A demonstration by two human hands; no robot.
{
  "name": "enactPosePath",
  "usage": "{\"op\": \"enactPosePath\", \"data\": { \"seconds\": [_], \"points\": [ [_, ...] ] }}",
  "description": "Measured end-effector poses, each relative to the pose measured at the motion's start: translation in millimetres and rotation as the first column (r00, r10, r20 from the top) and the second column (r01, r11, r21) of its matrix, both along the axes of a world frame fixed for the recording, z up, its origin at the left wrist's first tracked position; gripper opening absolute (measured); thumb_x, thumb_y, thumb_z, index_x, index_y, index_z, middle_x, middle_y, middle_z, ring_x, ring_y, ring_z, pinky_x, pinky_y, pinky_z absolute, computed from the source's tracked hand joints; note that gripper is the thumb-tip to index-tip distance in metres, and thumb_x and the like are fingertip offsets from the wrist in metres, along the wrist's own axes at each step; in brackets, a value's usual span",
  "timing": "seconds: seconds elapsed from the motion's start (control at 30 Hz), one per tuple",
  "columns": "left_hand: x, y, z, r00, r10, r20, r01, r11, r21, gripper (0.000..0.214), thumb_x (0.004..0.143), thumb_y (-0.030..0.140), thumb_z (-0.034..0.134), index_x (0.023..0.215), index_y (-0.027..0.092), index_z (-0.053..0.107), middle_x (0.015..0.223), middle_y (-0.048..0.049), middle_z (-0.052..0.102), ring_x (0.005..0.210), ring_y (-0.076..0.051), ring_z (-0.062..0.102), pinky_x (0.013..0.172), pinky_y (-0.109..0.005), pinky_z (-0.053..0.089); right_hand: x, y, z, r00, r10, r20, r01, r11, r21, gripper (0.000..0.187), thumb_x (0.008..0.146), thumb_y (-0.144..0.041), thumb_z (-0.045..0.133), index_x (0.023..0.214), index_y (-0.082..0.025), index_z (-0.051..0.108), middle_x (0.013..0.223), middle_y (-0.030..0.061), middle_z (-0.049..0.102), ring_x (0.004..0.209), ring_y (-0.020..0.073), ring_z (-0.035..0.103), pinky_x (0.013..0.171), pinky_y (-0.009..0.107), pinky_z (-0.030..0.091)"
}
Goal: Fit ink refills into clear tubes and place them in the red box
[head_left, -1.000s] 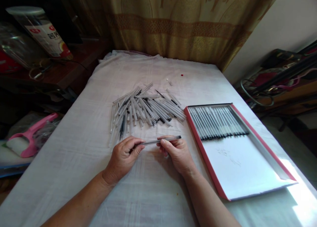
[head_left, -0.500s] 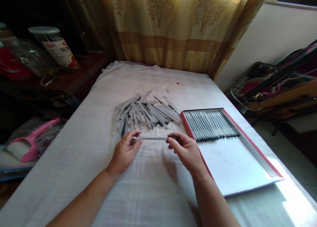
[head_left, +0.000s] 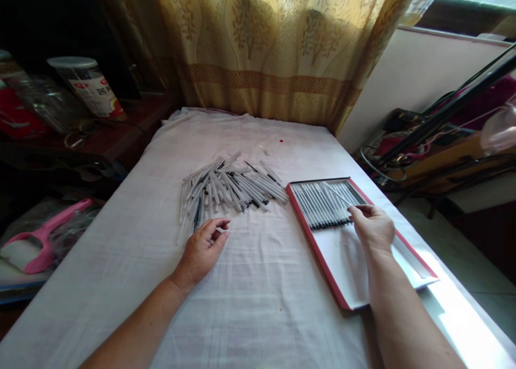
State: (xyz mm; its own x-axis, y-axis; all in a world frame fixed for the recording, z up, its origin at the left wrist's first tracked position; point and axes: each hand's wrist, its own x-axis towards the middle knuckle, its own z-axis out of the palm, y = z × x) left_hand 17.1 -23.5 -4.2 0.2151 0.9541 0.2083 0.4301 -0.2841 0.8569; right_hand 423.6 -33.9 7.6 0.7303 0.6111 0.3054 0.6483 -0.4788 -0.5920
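Over the red-edged box on the cloth-covered desk, the right hand has its grip nearly closed, seemingly pinching one clear-barrelled pen by its near end, slanted above the row of pens. Beside the loose pile of pens, the left hand is half open, holding nothing. Best to turn the pen parallel, match the black ends, then lower it without nudging its neighbours

Red-sided box, gold tree-patterned curtain
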Motion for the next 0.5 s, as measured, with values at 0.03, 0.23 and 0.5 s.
{"op": "enactPosePath", "data": {
  "seconds": [0.03,0.23,0.5],
  "points": [
    [0.1,0.1,0.3,1.0,-0.003,-0.005,0.003,1.0,0.004,0.026,0.085,0.03,0.055,0.106,0.02,0.065,0.093,-0.0043,0.069,0.072,-0.013,0.064,0.069,-0.025,0.053,-2.6,0.8,0.5,0.999,-0.029,-0.021,0.028,0.999,-0.032,0.032,0.068,-0.043,0.059,0.081,-0.017,0.071,0.068,0.0089,0.071,0.069,0.0269,0.068,0.062,0.036,0.049],
    [0.0,-0.1,0.2,0.999,-0.024,-0.044,0.026,0.999,0.039,0.022,0.086,0.029,0.055,0.102,0.02,0.066,0.094,-0.0045,0.07,0.075,-0.014,0.064,0.072,-0.025,0.053,-21.1,3.1,9.6,1.0,-0.016,0.016,0.019,0.964,-0.263,0.033,0.069,-0.042,0.056,0.087,-0.021,0.075,0.08,0.0087,0.073,0.071,0.0261,0.063,0.064,0.036,0.045],
    [0.1,-0.2,2.3,0.997,-0.035,-0.067,0.039,0.997,0.063,0.02,0.086,0.028,0.054,0.099,0.02,0.067,0.091,-0.0037,0.07,0.076,-0.014,0.065,0.072,-0.025,0.053,-41.7,4.3,29.4,0.997,0.071,-0.029,-0.075,0.978,-0.196,0.034,0.069,-0.042,0.058,0.086,-0.019,0.076,0.073,0.0089,0.069,0.07,0.0258,0.062,0.067,0.039,0.047]
  ]
}}
